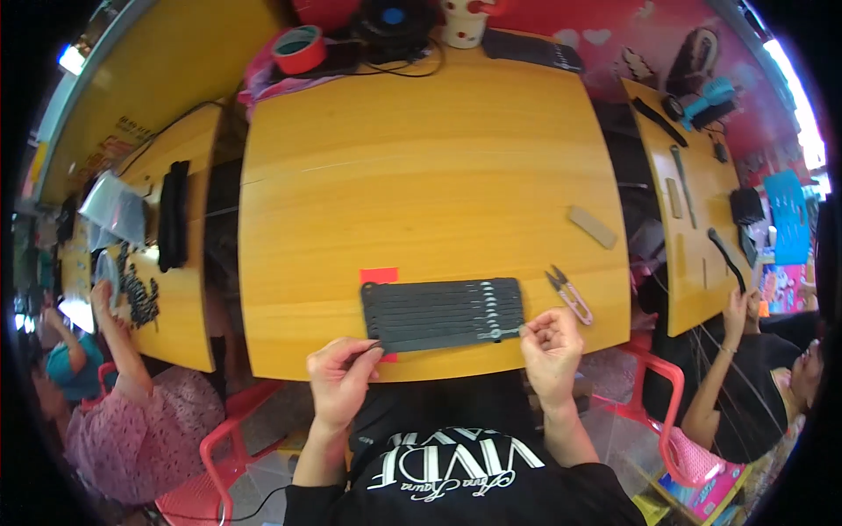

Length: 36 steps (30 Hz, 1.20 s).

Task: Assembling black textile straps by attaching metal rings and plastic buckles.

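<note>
A row of flat black strips (425, 309) lies side by side on the wooden table (421, 184), close to its near edge. Small pale marks line up near their right ends. My left hand (340, 377) is closed in a pinch at the left end of the nearest strip. At its right end, the thumb and fingers of my right hand (553, 351) are also pinched together. The exact grip of each hand is too small to make out. Red tape (379, 274) shows at the row's far left corner. Thread snips (570, 295) lie just beyond my right hand.
A tan flat block (592, 226) lies at the right. Along the back stand a red tape roll (298, 50), a black device (392, 17) with a cable, and a white cup (465, 22). People work at side tables; red chairs (662, 377) flank me.
</note>
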Available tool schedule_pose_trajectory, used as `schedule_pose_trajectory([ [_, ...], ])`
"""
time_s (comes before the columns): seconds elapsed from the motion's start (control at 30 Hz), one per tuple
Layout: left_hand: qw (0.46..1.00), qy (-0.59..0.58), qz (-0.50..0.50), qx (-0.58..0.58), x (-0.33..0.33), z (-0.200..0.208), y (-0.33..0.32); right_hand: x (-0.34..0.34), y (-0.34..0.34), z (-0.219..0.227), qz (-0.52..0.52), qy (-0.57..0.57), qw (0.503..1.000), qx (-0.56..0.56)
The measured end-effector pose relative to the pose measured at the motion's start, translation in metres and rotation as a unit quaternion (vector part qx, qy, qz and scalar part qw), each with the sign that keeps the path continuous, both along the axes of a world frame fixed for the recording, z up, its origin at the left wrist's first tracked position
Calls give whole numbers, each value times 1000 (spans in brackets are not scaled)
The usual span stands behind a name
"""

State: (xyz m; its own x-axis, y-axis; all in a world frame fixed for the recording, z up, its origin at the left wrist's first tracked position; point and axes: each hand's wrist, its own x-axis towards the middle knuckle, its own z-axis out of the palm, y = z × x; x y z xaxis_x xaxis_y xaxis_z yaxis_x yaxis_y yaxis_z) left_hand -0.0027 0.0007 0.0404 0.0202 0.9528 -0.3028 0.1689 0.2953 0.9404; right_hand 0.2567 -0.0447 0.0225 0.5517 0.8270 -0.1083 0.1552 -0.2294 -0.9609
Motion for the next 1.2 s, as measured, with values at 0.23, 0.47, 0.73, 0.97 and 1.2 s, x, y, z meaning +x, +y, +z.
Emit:
schedule_pose_trajectory([
  [0.23,999,34,17,34,1,-9,-6,2,-2,-3,16,-10,1000,9],
  [0.47,992,99,13,82,2,-6,-4,1,-1,-1,17,-17,1000,11],
  [0.73,983,155,1,96,4,0,-1,1,-2,-4,19,-19,999,18],
  [0.97,977,180,-9,112,6,3,2,2,-3,-5,23,-17,999,27],
  [1.2,978,180,-17,104,7,4,3,0,-7,-6,12,-5,999,42],
])
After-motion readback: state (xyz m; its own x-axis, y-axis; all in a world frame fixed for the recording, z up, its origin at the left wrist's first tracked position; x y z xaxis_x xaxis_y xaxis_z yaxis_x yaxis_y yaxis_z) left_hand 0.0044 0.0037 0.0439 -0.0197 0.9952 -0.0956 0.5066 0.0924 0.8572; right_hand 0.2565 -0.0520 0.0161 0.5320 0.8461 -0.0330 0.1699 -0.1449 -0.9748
